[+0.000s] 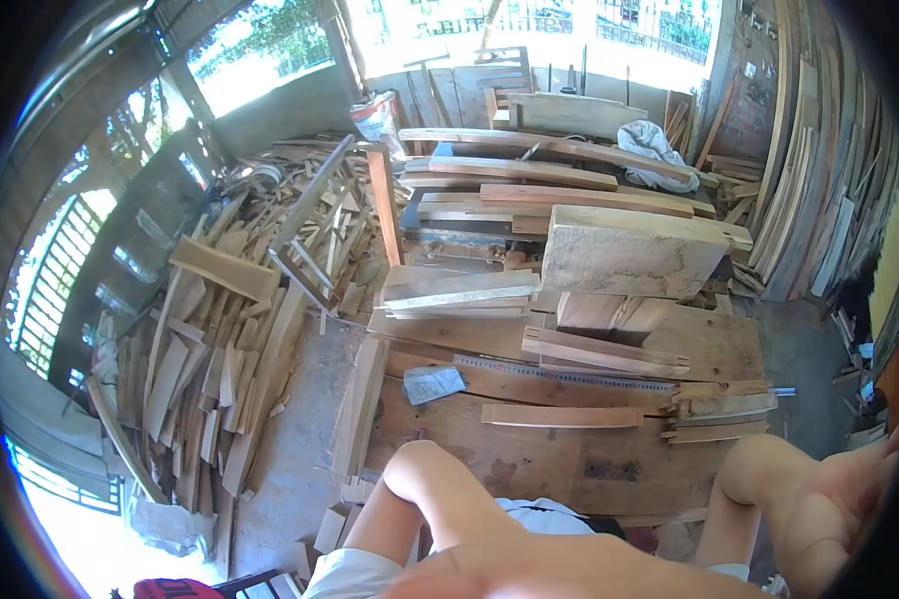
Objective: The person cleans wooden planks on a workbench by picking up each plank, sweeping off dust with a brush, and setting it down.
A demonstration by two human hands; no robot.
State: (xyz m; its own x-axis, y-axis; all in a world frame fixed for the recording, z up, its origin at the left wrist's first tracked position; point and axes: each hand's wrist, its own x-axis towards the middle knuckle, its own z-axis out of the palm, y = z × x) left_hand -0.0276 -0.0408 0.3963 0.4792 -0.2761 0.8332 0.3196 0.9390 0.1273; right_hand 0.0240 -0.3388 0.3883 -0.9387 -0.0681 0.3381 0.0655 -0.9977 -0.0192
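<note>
Close to the camera at the right edge is my right hand, partly cut off by the dark rim of the lens. Its fingers do not show well enough to read, and no object is visible in it. Along the bottom edge a blurred bare arm stretches across, apparently my left, with its fingers hidden. Between my knees and the wood stack lies a low wooden work board. On it rest a blue folded paper, a long steel ruler, a short curved wood strip and a pair of slotted wood strips.
A thick wood slab stands on edge behind the board. Long planks are stacked farther back, with a white cloth on them. Scrap wood is heaped at left. Tall boards lean at right.
</note>
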